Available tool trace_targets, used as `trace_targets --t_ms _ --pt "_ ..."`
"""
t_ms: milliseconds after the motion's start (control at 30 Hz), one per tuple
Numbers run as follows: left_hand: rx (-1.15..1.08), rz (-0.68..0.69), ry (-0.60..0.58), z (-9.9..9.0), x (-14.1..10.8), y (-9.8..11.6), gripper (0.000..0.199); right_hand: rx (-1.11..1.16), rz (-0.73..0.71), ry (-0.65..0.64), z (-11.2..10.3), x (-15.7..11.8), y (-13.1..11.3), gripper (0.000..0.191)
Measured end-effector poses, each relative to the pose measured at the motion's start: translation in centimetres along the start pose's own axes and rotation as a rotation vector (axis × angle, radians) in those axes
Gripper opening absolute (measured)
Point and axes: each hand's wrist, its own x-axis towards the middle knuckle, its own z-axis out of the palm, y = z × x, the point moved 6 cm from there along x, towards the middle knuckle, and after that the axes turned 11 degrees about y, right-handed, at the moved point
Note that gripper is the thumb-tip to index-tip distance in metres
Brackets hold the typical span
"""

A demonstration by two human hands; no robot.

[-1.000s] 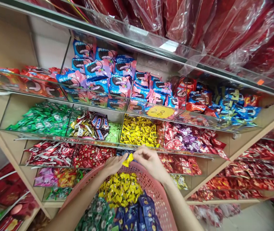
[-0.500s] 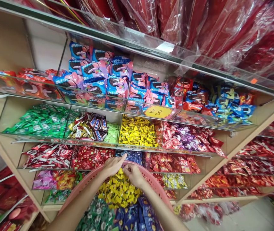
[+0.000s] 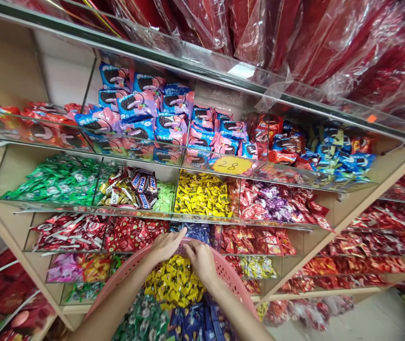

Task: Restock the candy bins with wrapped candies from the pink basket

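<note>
Loads of yellow sweets point(image 3: 175, 284) were heaped in the pink basket point(image 3: 228, 270), just bodyward of both hands, no single long axis to be made out. The right hand point(image 3: 202, 260) was placed slightly nearer, fingers loosely curled (whether anything was pinched can't be told). The left hand point(image 3: 165, 245) was held fairly flat by the far rim, no sweet seen in it.

Open air above the pink basket's yellow candies point(image 3: 175, 282) (clear shelf lip point(image 3: 202, 219) and rim beyond).
</note>
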Motion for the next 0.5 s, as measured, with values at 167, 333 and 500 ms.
trace_targets --t_ms 167,333,500 --pt "-0.004 0.026 0.007 0.2 0.1 0.0 0.069 -0.044 -0.163 0.028 -5.1 3.3 -2.8 0.033" --pt "-0.038 -0.034 0.012 0.1 0.0 -0.1 0.074 -0.11 -0.234 0.117 -9.6 8.7 -2.6 0.021" --pt "-0.035 -0.048 0.004 -0.1 -0.1 0.0 0.076 -0.225 -0.296 -0.046 -9.7 12.3 -1.7 0.01"
